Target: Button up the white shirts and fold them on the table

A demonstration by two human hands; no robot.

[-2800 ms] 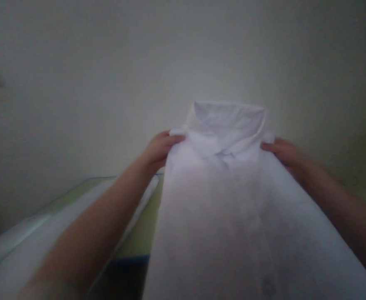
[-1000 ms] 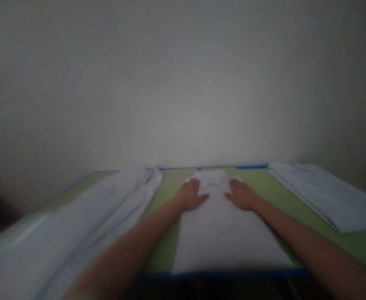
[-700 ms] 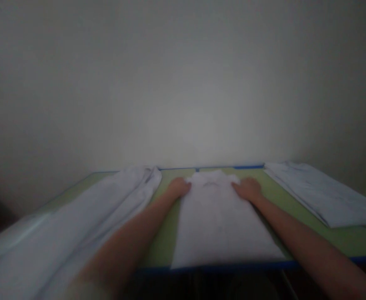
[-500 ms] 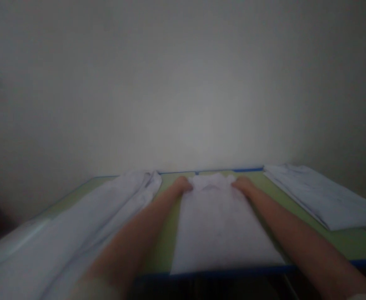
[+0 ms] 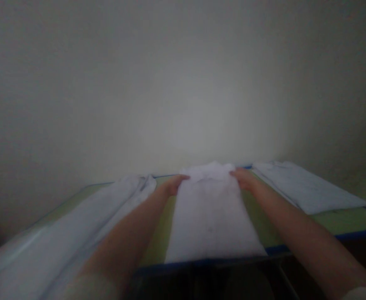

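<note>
Left hand [image 5: 173, 186] and right hand [image 5: 244, 179] pinching white shirt [image 5: 210, 212] by collar-end corners, its lower end at near edge of tabletop [image 5: 347, 221]

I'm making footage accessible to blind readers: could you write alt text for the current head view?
Two bare hands grip the far corners of a white shirt over a green, blue-edged table. White cloth lies on the left, a folded white garment on the right, and a grey wall stands behind.
</note>
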